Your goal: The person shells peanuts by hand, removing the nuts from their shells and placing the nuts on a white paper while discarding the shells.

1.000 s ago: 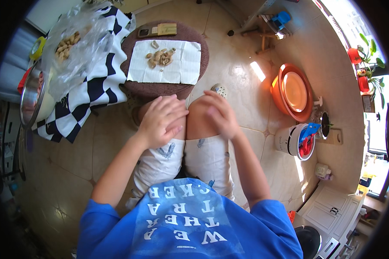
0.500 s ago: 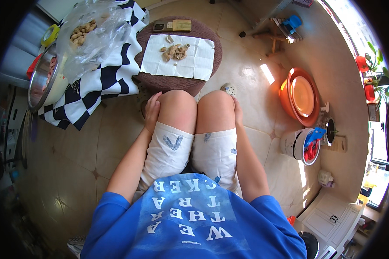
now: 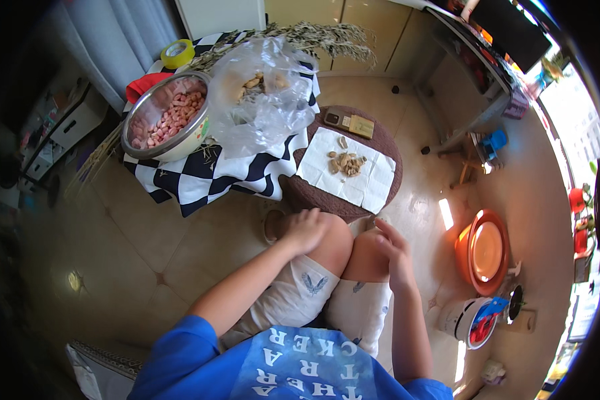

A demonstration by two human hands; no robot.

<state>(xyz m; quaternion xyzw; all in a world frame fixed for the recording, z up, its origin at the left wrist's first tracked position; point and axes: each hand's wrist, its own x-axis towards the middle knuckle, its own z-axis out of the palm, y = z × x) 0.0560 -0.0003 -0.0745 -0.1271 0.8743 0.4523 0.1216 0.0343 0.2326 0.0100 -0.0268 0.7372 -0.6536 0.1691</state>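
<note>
The left grip [image 3: 307, 230] is lying palm down on the left knee [image 3: 335, 241], its fingers extended; it is released and is holding nothing. The right grip [image 3: 395, 252] is positioned at the outer side of the right knee [image 3: 368, 253], thumb and fingers apart. It is also released and is showing no object; whether it is pressing on the knee cannot be told.

Directly ahead of the knees, a round brown stool [image 3: 317, 197] is standing on the tiled floor [image 3: 137, 233]. A creased white paper sheet [image 3: 367, 190] is covering part of its top. A small heap of tan shell pieces [image 3: 345, 163] is resting near the middle of the sheet, well apart from both hands. A dark phone [image 3: 335, 119] and a small gold-coloured packet [image 3: 362, 127] are lying side by side beyond the sheet.

To the left of the stool, a table [image 3: 210, 177] covered with a black-and-white checkered cloth is carrying a metal bowl [image 3: 152, 101] of pink kernels [image 3: 180, 115]. A clear plastic bag [image 3: 260, 130], sitting beside the bowl, is containing unshelled nuts [image 3: 253, 83]. A yellow tape roll [image 3: 178, 53] is lying behind the bowl, and dried stalks [image 3: 320, 37] are extending behind the bag.
</note>
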